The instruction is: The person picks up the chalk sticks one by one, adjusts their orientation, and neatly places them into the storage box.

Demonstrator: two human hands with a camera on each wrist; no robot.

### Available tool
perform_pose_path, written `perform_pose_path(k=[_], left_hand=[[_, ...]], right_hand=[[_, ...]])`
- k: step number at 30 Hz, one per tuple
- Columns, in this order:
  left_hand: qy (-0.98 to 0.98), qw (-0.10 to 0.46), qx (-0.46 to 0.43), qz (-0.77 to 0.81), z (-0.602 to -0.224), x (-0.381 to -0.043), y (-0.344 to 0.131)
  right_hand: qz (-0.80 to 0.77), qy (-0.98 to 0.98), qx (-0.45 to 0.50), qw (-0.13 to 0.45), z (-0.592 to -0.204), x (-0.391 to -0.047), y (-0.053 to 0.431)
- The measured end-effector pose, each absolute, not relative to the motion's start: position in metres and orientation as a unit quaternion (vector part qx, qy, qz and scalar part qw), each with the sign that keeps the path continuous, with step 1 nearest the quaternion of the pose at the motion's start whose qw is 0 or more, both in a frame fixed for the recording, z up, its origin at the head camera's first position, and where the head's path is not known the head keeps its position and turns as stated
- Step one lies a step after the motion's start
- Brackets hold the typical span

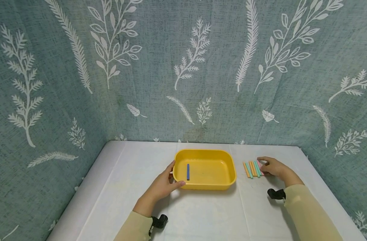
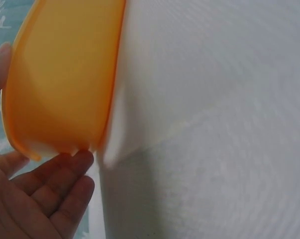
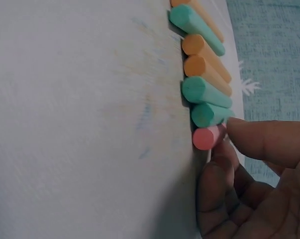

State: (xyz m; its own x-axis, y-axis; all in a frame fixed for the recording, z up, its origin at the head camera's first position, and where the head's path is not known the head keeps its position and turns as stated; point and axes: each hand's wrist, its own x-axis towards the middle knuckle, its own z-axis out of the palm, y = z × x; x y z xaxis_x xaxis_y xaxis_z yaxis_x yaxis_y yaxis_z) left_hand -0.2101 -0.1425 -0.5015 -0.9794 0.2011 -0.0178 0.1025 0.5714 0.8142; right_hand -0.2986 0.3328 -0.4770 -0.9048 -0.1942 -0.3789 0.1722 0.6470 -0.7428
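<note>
in the head view, the tray [image 1: 207,186] sits near the table's [image 1: 207,217] far edge, the blue chalk [image 1: 188,172] lying in its left end. the left hand [image 1: 161,184] spreads around the tray's left end, thumb on the near rim. a row of chalks [image 1: 254,169] lies between tray and right table edge, the right hand [image 1: 276,168] at its right end.

in the left wrist view, fingertips [image 2: 82,160] meet the tray's end wall, which looks like light, stiff plastic.

in the right wrist view, thumb and fingers narrow to a pinch on the pink chalk [image 3: 204,138], beside a green chalk [image 3: 204,115]. it's probably light, dusty and brittle: best held gently at mid-length.
</note>
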Motion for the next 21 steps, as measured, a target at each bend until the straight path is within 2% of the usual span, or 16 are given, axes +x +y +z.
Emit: perform_pose_path(k=[10,21], left_hand=[[0.886,0.052,0.083,0.454,-0.5023,-0.2101,-0.1428],[0.886,0.059,0.077,0.454,-0.5013,-0.2099,-0.1426]], right_hand=[[-0.413,0.878,-0.016,0.242,-0.4765,-0.302,0.3363],[-0.432,0.882,-0.007,0.189,-0.4835,-0.295,0.3353]])
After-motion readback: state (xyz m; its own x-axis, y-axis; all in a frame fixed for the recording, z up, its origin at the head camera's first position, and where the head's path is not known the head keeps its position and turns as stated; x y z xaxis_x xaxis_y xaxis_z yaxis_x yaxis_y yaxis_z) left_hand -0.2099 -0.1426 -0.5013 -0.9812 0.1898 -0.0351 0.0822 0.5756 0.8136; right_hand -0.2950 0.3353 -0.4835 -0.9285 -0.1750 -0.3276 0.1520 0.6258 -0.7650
